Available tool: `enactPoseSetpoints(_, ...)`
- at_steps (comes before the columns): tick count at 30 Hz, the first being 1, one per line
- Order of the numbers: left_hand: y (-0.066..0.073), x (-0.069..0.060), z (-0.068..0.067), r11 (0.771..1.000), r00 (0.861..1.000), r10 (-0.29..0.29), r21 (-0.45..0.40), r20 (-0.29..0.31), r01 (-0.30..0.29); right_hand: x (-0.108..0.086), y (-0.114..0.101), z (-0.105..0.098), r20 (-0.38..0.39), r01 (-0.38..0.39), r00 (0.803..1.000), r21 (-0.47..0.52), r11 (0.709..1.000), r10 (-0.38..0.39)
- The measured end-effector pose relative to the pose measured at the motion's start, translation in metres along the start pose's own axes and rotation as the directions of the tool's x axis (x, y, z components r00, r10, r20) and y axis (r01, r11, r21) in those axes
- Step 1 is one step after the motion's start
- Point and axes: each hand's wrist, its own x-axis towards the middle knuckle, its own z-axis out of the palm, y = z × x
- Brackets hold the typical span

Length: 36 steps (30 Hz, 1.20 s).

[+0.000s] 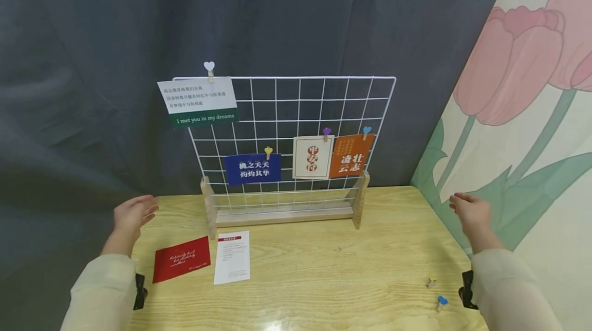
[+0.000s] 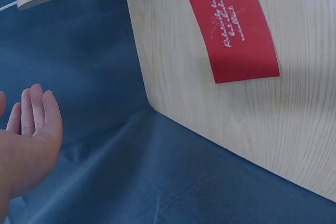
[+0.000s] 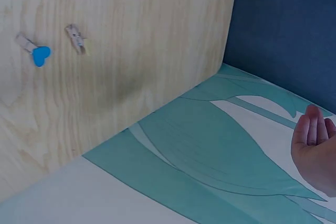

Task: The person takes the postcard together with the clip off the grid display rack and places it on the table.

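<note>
My left hand (image 1: pixel 134 215) is held in the air beyond the table's left edge, fingers loosely extended, holding nothing. On the far right, my right hand (image 1: pixel 473 214) is likewise raised and bare. Nearest the left hand lies a red card (image 1: pixel 182 259), with a white card (image 1: pixel 232 258) beside it. Below the right hand, a blue heart clothespin (image 1: pixel 441 302) and another small clothespin (image 1: pixel 431 283) lie on the wood. A white wire grid (image 1: pixel 277 115) carries a white-and-green card (image 1: pixel 199 99), a blue card (image 1: pixel 253 169), a cream card (image 1: pixel 312 157) and an orange card (image 1: pixel 352 155), each clipped by a heart clothespin.
The grid stands upright in a wooden base (image 1: pixel 284 216) toward the back of the light wood table (image 1: pixel 324 279). A dark curtain (image 1: pixel 287 17) hangs behind it, and a tulip-patterned cloth (image 1: pixel 522 115) covers the right side.
</note>
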Motion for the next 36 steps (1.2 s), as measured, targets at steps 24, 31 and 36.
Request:
enactPoseSetpoints(24,0.193,-0.144,0.05,0.998,0.992,-0.054,0.034,0.117,0.051,0.011,-0.053,0.001,-0.002,0.113,0.993,0.354,0.928,-0.12)
enactPoseSetpoints(31,0.185,-0.111,0.039,0.999,0.991,-0.047,0.001,0.124,0.047,0.013,-0.066,0.001,-0.001,0.163,0.984,0.388,0.907,-0.177)
enactPoseSetpoints(36,0.156,-0.063,0.018,0.998,0.994,0.0,-0.068,0.112,0.007,0.014,-0.077,0.003,0.01,0.176,0.979,0.449,0.876,-0.202)
